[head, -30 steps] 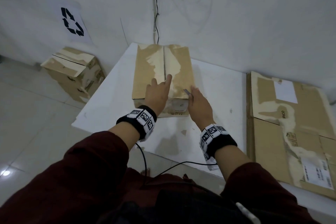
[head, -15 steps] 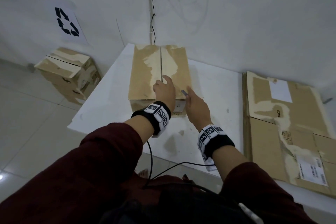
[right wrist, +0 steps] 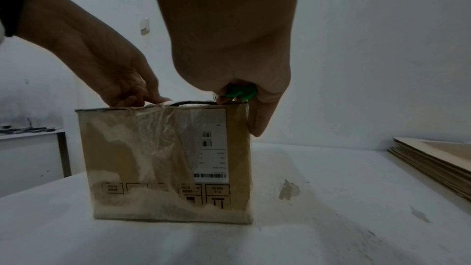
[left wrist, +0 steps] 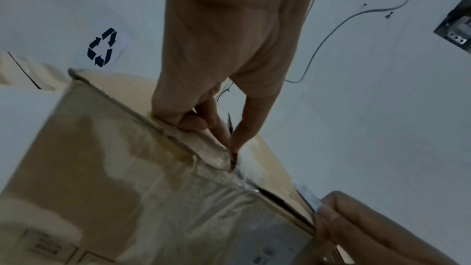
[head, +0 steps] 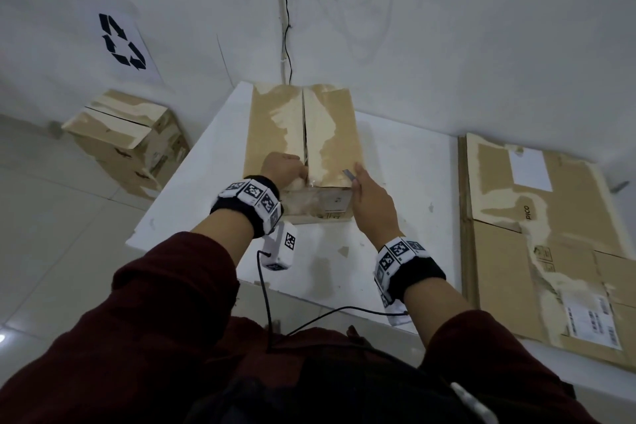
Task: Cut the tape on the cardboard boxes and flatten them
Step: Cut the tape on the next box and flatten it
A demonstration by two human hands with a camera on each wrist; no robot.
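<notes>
A brown cardboard box [head: 275, 127] stands on the white table [head: 406, 175], its top seam split and clear tape [right wrist: 163, 138] wrinkled over its near face. My left hand [head: 285, 169] sits at the near end of the seam, fingers curled, with thumb and fingertips [left wrist: 230, 144] pinching the left flap's edge there. My right hand [head: 368, 196] is at the box's near right corner and grips a green-handled cutter [right wrist: 241, 92]. Its blade [head: 350, 174] lies over the top edge, and the fingers [right wrist: 257, 124] rest against the box's right side.
A second taped box [head: 127, 138] stands on the floor to the left, under a recycling sign [head: 120, 41]. A stack of flattened cardboard [head: 543, 234] lies on the table at the right. Cables [head: 285, 27] hang down the wall behind the box.
My left hand has drawn back from lying flat on the box top to the near end of the seam and curled its fingers there. The right hand stays at the corner with the cutter.
</notes>
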